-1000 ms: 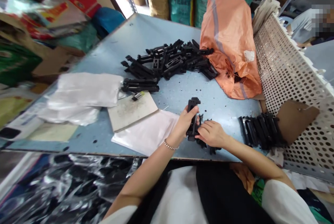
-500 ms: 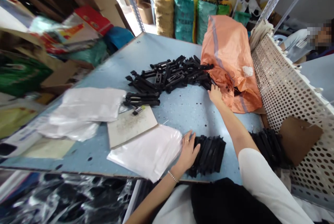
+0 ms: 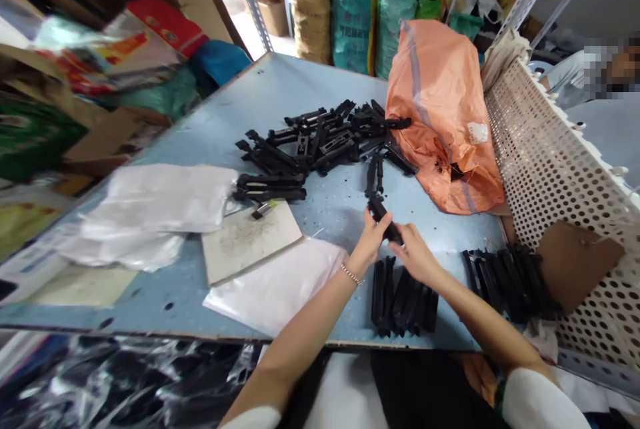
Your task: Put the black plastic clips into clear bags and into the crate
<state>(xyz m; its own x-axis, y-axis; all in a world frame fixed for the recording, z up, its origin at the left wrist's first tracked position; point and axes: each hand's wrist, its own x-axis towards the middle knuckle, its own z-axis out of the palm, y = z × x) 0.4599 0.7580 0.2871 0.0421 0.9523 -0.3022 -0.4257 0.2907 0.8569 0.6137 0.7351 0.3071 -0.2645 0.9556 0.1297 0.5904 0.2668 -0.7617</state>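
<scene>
A tan sack stands beside a teal sack beyond the blue table.

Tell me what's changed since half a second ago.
The right hand drew back from the orange woven sack; the left hand lifted off the row of slim black plastic-looking parts and now grips one part, the right at its near end. Loose parts now lie nearer than the jumbled pile. The sack and flat white plastic bags stayed put.

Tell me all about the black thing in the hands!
The part is black, long and narrow, and looks like plastic. It slants over the table, far end leftward, near end rightward. The left hand holds it from the left; the right hand is at its near end. Finer details are too small.
</scene>
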